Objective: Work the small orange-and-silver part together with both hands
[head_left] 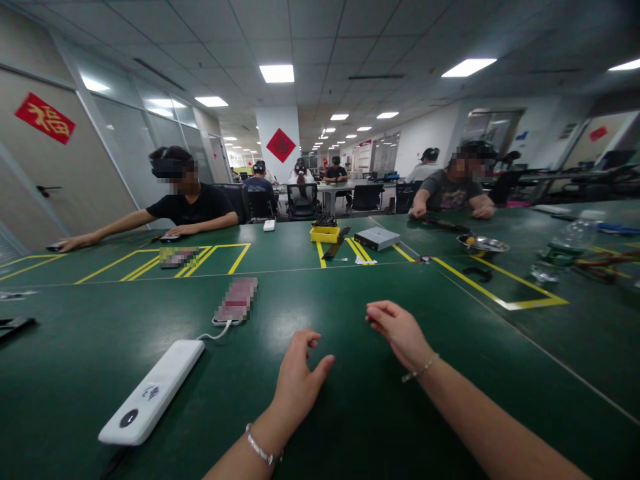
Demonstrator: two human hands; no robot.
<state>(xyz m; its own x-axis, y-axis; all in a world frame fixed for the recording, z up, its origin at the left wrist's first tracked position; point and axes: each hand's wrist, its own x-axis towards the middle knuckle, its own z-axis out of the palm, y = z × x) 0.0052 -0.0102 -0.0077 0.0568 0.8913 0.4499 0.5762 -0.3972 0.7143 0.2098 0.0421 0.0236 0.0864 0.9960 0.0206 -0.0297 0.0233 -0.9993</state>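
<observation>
My left hand (301,373) hovers over the green table (340,433), thumb apart from half-curled fingers, with nothing visible in it. To its right, my right hand (400,333) is closed in a pinch. A speck of red shows at its fingertips, too small to name. Left of my hands lies a long white power bank (155,390) with a round dark display. A white cable (216,333) runs from it to a phone (236,300) with a blurred screen.
Yellow tape (537,302) marks areas on the table. Beyond are a yellow bin (325,234), a grey box (377,237), a metal bowl (483,246) and a plastic bottle (570,243). Two people (193,207) in headgear sit across the table, one left, one right.
</observation>
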